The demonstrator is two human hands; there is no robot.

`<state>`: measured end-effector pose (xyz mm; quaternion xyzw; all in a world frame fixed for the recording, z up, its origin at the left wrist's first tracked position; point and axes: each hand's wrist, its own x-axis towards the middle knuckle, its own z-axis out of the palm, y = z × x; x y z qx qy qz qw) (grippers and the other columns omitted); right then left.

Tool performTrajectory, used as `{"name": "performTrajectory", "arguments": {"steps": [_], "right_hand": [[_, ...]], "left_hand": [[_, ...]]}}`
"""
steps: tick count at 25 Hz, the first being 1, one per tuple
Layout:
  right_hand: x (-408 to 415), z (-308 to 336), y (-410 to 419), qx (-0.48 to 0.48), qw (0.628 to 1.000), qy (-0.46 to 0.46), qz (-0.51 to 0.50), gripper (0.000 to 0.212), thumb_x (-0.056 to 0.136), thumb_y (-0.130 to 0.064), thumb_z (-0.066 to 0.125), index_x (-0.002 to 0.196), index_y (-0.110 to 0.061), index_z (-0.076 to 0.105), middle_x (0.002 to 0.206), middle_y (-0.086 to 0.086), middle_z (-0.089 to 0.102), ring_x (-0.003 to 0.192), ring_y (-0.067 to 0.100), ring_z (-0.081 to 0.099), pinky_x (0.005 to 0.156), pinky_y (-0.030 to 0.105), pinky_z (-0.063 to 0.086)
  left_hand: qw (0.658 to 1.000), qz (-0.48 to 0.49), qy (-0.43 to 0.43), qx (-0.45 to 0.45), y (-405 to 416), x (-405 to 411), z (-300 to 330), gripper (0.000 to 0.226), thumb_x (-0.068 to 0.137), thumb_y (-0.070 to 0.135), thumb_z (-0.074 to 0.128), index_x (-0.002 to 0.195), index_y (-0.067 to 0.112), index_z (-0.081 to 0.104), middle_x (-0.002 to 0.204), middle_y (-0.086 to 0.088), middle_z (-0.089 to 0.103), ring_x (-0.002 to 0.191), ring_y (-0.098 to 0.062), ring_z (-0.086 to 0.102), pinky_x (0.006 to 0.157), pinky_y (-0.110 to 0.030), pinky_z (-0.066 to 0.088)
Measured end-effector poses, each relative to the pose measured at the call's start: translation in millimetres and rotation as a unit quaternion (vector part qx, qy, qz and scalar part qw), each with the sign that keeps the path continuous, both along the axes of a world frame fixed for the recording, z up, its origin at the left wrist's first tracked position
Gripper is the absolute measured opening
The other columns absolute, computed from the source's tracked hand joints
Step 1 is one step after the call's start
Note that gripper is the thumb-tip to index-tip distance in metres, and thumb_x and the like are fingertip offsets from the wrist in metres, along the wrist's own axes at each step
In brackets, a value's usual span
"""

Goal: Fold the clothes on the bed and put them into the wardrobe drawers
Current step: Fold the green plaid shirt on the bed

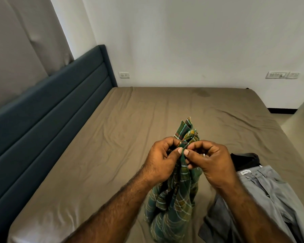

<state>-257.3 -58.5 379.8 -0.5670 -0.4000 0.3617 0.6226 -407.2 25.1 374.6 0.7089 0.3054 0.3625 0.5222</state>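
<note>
Both hands, left (pixel 162 159) and right (pixel 209 161), pinch the shirt (pixel 174 199) near its collar; it hangs upright, collar up, over the bed (pixel 112 137), trousers (pixel 263 193) just right.

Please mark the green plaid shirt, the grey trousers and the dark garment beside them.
green plaid shirt (pixel 172 204): head view, on the hanging body below both hands.
grey trousers (pixel 263 186): head view, on the waistband area near the fly.
dark garment (pixel 242 159): head view, on the black fabric beyond the trousers.
</note>
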Motion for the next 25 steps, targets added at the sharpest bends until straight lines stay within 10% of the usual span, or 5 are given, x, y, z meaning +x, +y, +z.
{"name": "performTrajectory", "arguments": {"steps": [11,19,22,25], "right_hand": [[-17,-5,1,0.037,0.992,-0.102,-0.059,0.013,0.096,-0.012,0.072,0.090,-0.024,0.071,0.083,-0.006,0.072,0.072,0.007,0.067,0.064,0.024,0.057],[-15,-12,-2,0.059,0.934,-0.344,-0.075,0.004,0.098,-0.015,0.070,0.101,-0.018,0.070,0.094,-0.009,0.065,0.088,0.006,0.064,0.073,0.010,0.050],[-13,-6,0,0.000,0.999,-0.048,-0.001,0.008,0.097,-0.010,0.070,0.096,-0.016,0.075,0.085,0.001,0.072,0.076,0.015,0.070,0.072,0.029,0.060],[-14,2,4,-0.071,0.967,0.238,0.065,0.011,0.095,-0.009,0.068,0.089,-0.011,0.077,0.077,0.011,0.065,0.068,0.021,0.065,0.063,0.034,0.059]], "left_hand": [[0.997,0.063,-0.037,-0.029,-5,1,7,0.007,0.096,0.001,0.071,0.096,0.004,0.077,0.090,-0.009,0.078,0.084,-0.019,0.074,0.079,-0.035,0.062],[0.993,0.093,0.069,-0.033,2,-3,16,0.008,0.094,0.018,0.077,0.088,0.014,0.080,0.098,0.000,0.070,0.091,-0.012,0.068,0.082,-0.035,0.060],[0.993,0.078,0.067,-0.056,-3,-3,16,0.012,0.099,0.014,0.070,0.089,0.008,0.073,0.082,0.001,0.069,0.072,-0.007,0.064,0.066,-0.028,0.056],[0.995,0.063,0.033,-0.072,-5,-8,9,0.017,0.102,0.012,0.066,0.088,0.005,0.072,0.073,0.001,0.069,0.064,-0.009,0.062,0.061,-0.029,0.053]]}}
